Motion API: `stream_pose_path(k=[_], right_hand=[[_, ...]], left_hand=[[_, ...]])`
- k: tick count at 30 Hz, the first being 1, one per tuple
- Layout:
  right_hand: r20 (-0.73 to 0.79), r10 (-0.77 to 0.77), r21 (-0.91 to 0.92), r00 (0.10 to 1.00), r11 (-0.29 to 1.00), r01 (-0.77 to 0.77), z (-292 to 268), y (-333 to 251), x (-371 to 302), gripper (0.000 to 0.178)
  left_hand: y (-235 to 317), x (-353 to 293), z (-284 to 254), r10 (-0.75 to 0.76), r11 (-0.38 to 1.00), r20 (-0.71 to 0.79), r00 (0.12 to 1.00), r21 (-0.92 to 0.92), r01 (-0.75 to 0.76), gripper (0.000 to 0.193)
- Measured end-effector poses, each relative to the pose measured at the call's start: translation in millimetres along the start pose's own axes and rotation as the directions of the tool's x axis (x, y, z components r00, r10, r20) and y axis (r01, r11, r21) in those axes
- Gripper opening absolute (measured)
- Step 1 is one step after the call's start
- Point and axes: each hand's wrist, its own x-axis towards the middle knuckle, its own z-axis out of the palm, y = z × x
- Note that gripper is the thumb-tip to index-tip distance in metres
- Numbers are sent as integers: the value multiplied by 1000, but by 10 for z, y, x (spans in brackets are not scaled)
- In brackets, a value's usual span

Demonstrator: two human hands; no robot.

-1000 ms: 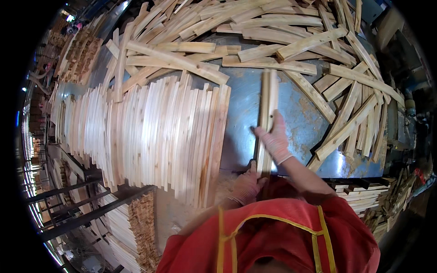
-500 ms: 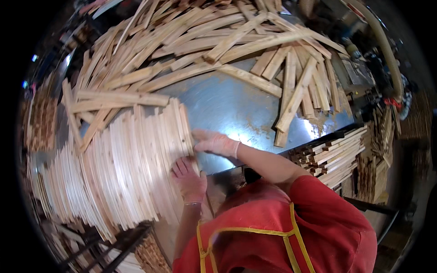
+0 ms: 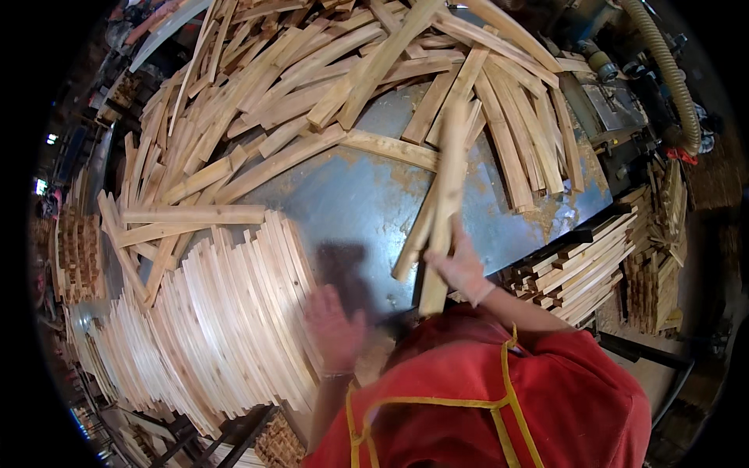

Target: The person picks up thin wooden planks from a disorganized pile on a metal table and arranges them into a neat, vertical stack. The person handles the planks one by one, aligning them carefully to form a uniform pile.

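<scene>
My right hand [image 3: 460,271], in a pale glove, is closed on the near part of a wooden strip [image 3: 448,175]. The strip is blurred and points away from me across the metal table [image 3: 367,183]. Another loose strip [image 3: 415,238] lies just to its left. My left hand [image 3: 334,327], in a pinkish glove and smeared by motion, has its fingers apart and holds nothing. It is nearest the right end of a long row of strips [image 3: 226,312] packed side by side.
A large heap of loose strips [image 3: 273,86] covers the far side of the table. More strips [image 3: 507,148] lie at the right. Stacked strips [image 3: 577,265] stand beyond the table's right edge. A ribbed hose [image 3: 677,86] hangs over machinery at the far right.
My right hand has left the row's end, moved right and taken hold of a strip. My left hand has come slightly away from the row, fingers apart. The view has shifted slightly.
</scene>
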Motion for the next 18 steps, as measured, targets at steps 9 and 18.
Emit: stream_pose_path(k=[9, 18], right_hand=[[23, 170, 336, 985, 927, -167, -330, -52, 1318, 69], [88, 60, 455, 994, 886, -94, 617, -461, 797, 73]], left_hand=[[924, 623, 127, -118, 943, 307, 944, -264, 204, 111], [186, -41, 252, -286, 281, 388, 876, -840, 464, 80]])
